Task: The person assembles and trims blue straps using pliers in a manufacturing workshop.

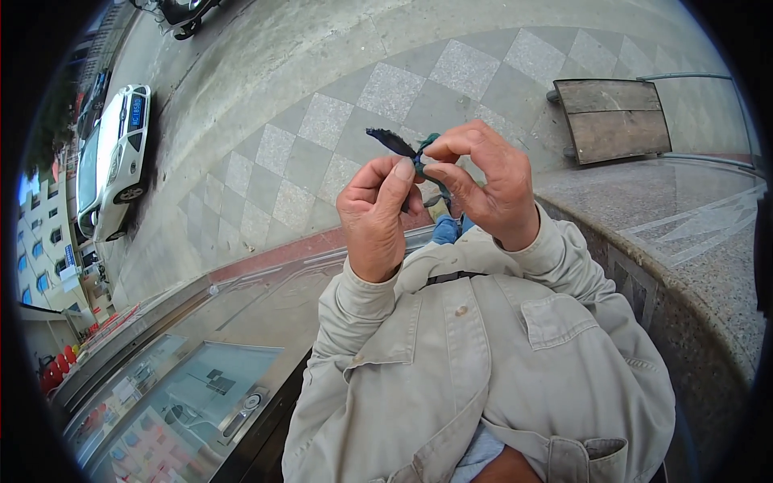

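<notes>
In front of my chest I hold a small dark strip, navy and green, that looks like cloth (390, 142). My left hand (375, 208) pinches it between thumb and bent fingers, close to where the navy and green parts cross. One frayed navy end sticks out up and to the left. On the other side my right hand (493, 179) grips the green part between thumb and forefinger, its other fingers loosely curled. The fingertips of both hands nearly meet. Whether the strip is knotted there is too small to tell, and my fingers cover part of it.
A flatbed wooden trolley (613, 122) with a metal handle stands at the upper right. Near my right arm runs a granite-topped ledge (644, 221). A glass door (193, 402) is at lower left. Checkered paving (390, 87) lies ahead, a white car (113, 161) parked at left.
</notes>
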`<move>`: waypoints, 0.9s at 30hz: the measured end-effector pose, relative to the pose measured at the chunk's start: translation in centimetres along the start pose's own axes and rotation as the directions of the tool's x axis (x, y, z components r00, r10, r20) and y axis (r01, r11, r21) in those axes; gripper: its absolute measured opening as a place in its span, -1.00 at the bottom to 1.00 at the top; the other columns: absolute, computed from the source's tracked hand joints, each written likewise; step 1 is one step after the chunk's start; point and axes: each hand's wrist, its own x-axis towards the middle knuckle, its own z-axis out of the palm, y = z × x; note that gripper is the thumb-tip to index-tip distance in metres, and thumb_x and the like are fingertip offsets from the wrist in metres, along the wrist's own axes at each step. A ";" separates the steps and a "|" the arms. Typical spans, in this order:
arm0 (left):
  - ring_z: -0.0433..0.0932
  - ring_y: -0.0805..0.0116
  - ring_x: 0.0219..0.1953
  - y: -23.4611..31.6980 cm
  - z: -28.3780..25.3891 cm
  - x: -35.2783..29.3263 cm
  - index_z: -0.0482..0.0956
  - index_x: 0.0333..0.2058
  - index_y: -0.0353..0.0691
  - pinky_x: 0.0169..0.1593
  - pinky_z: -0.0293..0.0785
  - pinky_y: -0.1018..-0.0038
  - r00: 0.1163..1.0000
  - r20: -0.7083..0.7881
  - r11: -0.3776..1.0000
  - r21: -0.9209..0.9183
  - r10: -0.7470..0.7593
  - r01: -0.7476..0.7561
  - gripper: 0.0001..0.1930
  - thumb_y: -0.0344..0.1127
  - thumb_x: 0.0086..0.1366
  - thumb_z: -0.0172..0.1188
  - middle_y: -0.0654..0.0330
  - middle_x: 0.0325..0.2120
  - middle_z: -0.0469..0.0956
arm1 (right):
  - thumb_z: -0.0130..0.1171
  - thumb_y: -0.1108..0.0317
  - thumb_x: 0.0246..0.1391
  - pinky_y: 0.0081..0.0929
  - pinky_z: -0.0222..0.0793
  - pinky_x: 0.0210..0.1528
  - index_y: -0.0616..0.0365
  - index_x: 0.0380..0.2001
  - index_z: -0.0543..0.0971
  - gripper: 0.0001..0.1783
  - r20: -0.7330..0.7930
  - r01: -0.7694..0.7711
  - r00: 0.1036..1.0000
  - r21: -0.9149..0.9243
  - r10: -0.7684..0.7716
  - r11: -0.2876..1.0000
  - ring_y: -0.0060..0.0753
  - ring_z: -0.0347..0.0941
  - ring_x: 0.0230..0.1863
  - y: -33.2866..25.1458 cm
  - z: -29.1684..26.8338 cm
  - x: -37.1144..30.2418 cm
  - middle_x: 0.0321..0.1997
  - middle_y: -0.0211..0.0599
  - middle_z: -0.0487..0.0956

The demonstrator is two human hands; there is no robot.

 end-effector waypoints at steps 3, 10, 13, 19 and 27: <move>0.42 0.60 -0.56 0.0 0.3 -0.3 0.55 -0.36 -0.34 -0.49 0.33 0.69 1.000 0.013 1.000 0.024 0.015 -0.015 -0.86 -0.36 0.22 0.22 0.26 -0.52 0.53 | 0.33 0.43 -0.14 -0.53 0.35 -0.46 0.22 -0.32 0.52 -0.73 -0.029 -0.165 0.985 0.136 0.170 0.977 -0.39 0.47 -0.47 -1.0 -0.3 -0.3 -0.40 -0.28 0.53; 0.42 0.61 -0.56 0.1 1.3 -1.2 0.55 -0.33 -0.35 -0.49 0.32 0.71 0.990 0.102 0.987 0.115 0.100 -0.112 -0.88 -0.39 0.23 0.20 0.25 -0.51 0.53 | 0.21 0.52 -0.03 -0.53 0.35 -0.54 0.27 -0.34 0.52 -0.86 0.004 -0.134 0.991 0.184 0.136 0.974 -0.36 0.48 -0.51 -0.3 -0.8 -1.6 -0.49 -0.22 0.50; 0.43 0.61 -0.52 0.2 1.9 -1.6 0.55 -0.32 -0.34 -0.50 0.32 0.70 0.984 0.132 0.991 0.042 0.121 -0.127 -0.89 -0.41 0.23 0.20 0.26 -0.49 0.54 | 0.18 0.52 0.00 -0.53 0.34 -0.55 0.27 -0.34 0.51 -0.88 0.021 -0.092 0.996 0.190 0.090 0.978 -0.35 0.47 -0.53 -0.6 -1.4 -1.4 -0.50 -0.22 0.49; 0.41 0.62 -0.49 0.5 0.9 -1.4 0.53 -0.29 -0.32 -0.46 0.30 0.68 0.971 0.093 0.955 0.183 0.220 -0.233 -0.90 -0.44 0.24 0.17 0.29 -0.48 0.52 | 0.14 0.54 0.04 -0.55 0.33 -0.55 0.28 -0.34 0.51 -0.92 0.094 0.061 0.993 0.143 -0.075 0.988 -0.38 0.45 -0.58 -0.9 -0.9 -1.3 -0.51 -0.23 0.49; 0.37 0.63 -0.45 -0.4 1.0 -0.9 0.50 -0.35 -0.29 -0.34 0.28 0.68 0.950 0.030 0.948 0.065 0.311 -0.313 -0.92 -0.41 0.27 0.14 0.34 -0.50 0.48 | 0.12 0.53 0.07 -0.54 0.30 -0.55 0.29 -0.40 0.52 -0.96 0.259 -0.250 0.955 0.445 0.144 0.860 -0.49 0.43 -0.59 -1.0 -0.7 -1.6 -0.52 -0.30 0.47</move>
